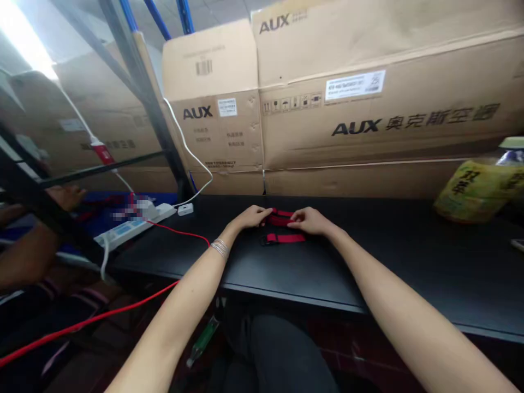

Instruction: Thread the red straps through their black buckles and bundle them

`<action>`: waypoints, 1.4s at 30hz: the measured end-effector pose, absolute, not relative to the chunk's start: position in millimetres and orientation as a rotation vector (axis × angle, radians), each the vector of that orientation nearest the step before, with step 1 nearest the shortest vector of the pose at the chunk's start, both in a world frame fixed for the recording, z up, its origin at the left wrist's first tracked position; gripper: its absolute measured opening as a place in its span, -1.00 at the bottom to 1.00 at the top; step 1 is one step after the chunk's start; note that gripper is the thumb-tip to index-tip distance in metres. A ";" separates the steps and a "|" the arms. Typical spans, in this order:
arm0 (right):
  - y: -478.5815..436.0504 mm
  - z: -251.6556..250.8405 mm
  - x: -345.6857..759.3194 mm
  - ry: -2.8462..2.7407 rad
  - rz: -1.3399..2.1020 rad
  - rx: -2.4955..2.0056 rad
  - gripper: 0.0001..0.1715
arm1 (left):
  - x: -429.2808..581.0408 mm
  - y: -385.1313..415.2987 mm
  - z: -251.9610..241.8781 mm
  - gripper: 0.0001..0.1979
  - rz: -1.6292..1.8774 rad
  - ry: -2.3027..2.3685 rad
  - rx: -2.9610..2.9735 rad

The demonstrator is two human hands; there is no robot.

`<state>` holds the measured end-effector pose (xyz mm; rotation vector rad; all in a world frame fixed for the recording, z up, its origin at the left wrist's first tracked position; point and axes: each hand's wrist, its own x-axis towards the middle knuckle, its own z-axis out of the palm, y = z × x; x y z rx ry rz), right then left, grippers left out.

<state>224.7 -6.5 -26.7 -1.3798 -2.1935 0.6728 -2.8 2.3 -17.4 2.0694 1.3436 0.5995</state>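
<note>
A red webbing strap [282, 228] with black buckles lies folded on the black table [368, 267], near its far side. My left hand [250, 217] rests on the strap's left end, fingers curled and pinching it. My right hand [310, 220] grips the strap's right end the same way. A lower length of the red strap with a black ring lies free just in front of both hands. A silver bracelet sits on my left wrist.
Large AUX cardboard boxes [368, 109] wall off the table's far edge. A white power strip [131, 226] with white and red cables lies at left. A yellow-green bag [475, 188] sits at far right. Another person's hand [65, 196] shows at far left.
</note>
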 end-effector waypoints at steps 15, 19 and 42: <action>-4.1 -28.6 225.7 -2.199 0.685 -1.372 -0.70 | -2.5 1.5 -17.0 -0.38 0.597 1.331 2.056; -3.8 -28.3 225.2 -2.197 0.694 -1.385 -0.71 | -3.6 3.5 -19.1 -0.38 0.601 1.329 2.056; -3.7 -29.4 224.7 -2.194 0.692 -1.375 -0.71 | -4.5 5.0 -20.9 -0.37 0.612 1.329 2.077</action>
